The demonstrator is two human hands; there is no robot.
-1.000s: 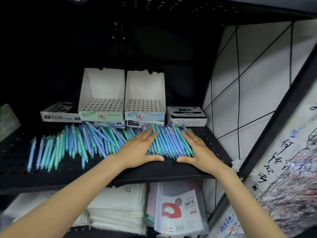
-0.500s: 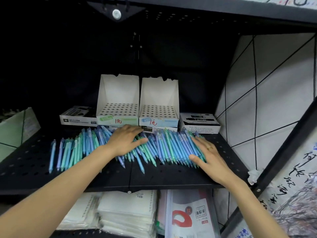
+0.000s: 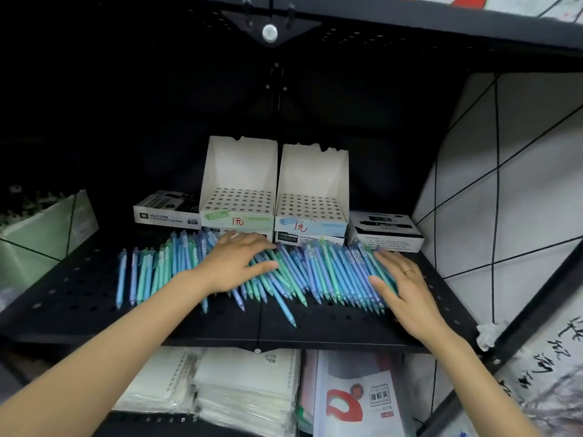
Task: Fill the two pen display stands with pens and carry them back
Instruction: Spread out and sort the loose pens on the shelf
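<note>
Two white cardboard pen display stands sit side by side at the back of a black perforated shelf: the left stand with a green label, the right stand with a blue label. Their hole grids hold no pens. Several blue and green pens lie in a spread row in front of them. My left hand rests flat on the middle of the pens, fingers spread. My right hand, wearing a ring, lies flat against the row's right end.
Flat boxes flank the stands: one on the left, one on the right, more under the stands. A pale green box stands at the far left. Stacked paper packs and a file folder fill the shelf below.
My left hand has slid left and back over the pens, skewing several of them. My right hand has stayed at the row's right end.
</note>
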